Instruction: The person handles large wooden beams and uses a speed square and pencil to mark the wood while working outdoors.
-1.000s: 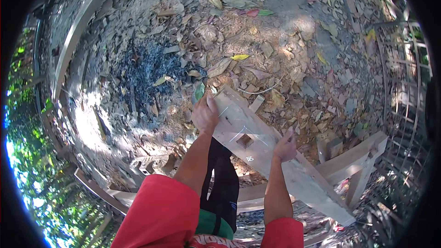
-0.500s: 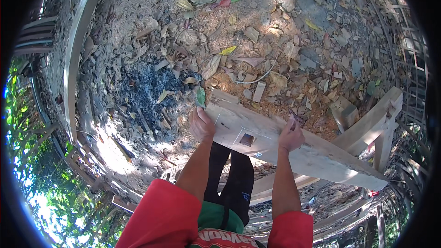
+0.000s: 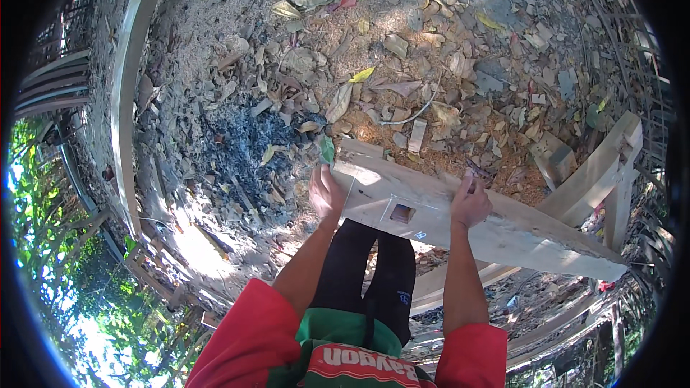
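Observation:
A long, pale wooden plank [image 3: 517, 241] with a square hole [image 3: 402, 213] and marked lines lies slantwise in front of me. Its near-left end is beside my left hand [image 3: 327, 192], whose fingers grip that end edge. My right hand [image 3: 471, 205] is closed on the plank's far edge, right of the hole; its fingertips are partly hidden. A thin dark purplish object [image 3: 479, 169] shows just past those fingers. Whether it is held or lies on the ground, I cannot tell. A green leaf [image 3: 327, 149] is just beyond my left hand.
Crossed timbers [image 3: 593, 187] stand at the right, by the plank's far end, with a wooden block [image 3: 552, 158] near them. A long beam [image 3: 123, 100] runs along the left. Dry leaves, sawdust and a dark ash patch [image 3: 248, 144] cover the ground.
The whole view has shifted slightly, so plank, hands and ground sit a little farther right and higher. Both hands keep their places on the plank.

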### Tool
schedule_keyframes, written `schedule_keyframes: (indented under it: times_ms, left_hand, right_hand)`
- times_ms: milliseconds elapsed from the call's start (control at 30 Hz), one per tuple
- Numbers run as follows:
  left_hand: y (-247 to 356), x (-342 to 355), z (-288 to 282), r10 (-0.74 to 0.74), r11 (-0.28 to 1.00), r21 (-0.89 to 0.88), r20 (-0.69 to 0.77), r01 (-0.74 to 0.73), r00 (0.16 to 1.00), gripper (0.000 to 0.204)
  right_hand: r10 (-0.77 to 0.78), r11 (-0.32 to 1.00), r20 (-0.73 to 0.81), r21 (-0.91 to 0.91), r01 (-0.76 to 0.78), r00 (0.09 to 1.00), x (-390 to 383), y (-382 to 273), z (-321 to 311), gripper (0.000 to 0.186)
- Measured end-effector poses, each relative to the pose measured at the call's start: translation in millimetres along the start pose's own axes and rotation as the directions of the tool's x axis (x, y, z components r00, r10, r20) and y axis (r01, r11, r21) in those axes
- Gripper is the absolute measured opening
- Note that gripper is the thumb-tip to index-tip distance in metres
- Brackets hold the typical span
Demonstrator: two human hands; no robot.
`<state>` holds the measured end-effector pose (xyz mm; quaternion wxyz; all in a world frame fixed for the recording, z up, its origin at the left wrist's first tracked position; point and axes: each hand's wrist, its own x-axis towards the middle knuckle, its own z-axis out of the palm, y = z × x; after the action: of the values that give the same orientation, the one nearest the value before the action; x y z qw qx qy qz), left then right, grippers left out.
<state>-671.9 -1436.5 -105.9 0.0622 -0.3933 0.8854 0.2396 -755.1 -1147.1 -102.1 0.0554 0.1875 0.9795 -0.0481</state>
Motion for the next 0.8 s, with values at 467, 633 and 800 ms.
schedule_keyframes:
  times_ms: [467, 633, 800]
  left_hand:
    - [93, 92, -1, 0.187, 0.966, -0.032, 0.773, -0.257, 0.607, 0.071]
    - [95, 90, 0, 0.200, 0.963, -0.029, 0.748, -0.269, 0.633, 0.071]
    - [94, 87, 1, 0.224, 0.954, -0.031, 0.738, -0.299, 0.637, 0.069]
  right_hand:
    - [0.018, 0.999, 0.066, 0.046, -0.021, 0.998, -1, 7, 2, 0.038]
    - [-0.002, 0.999, 0.023, 0.045, 0.001, 1.000, -2, 9, 5, 0.038]
    - [0.005, 0.998, 0.006, 0.064, -0.006, 1.000, -3, 10, 5, 0.036]
